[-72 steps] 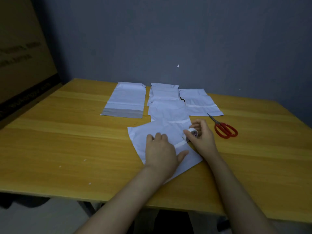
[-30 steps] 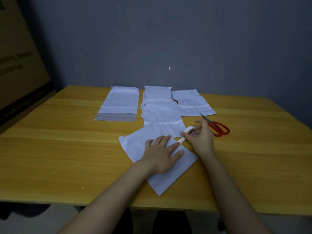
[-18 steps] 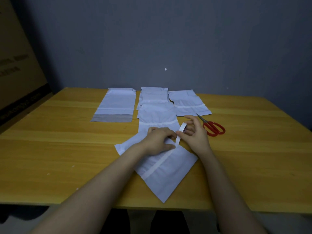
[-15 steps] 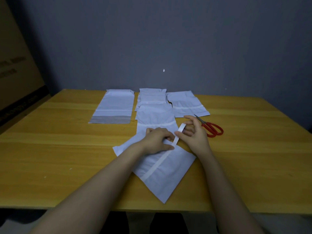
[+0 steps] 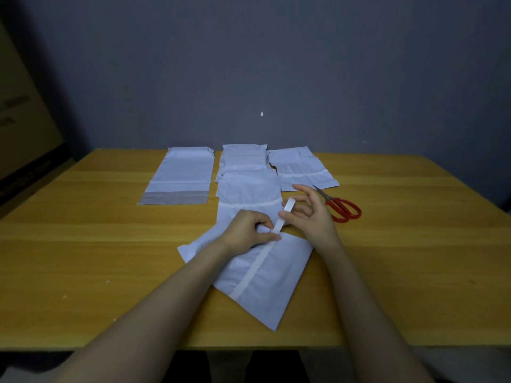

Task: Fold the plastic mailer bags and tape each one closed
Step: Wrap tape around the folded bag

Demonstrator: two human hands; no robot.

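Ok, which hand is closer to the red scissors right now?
Right. The right hand, pinching the tape strip, is just left of the red scissors, not touching them. The left hand holds the same strip farther left, over the angled mailer.

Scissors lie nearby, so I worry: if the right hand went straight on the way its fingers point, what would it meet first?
Probably the folded white plastic mailer bag at the far right, not the red-handled scissors; the right hand may pass above it.
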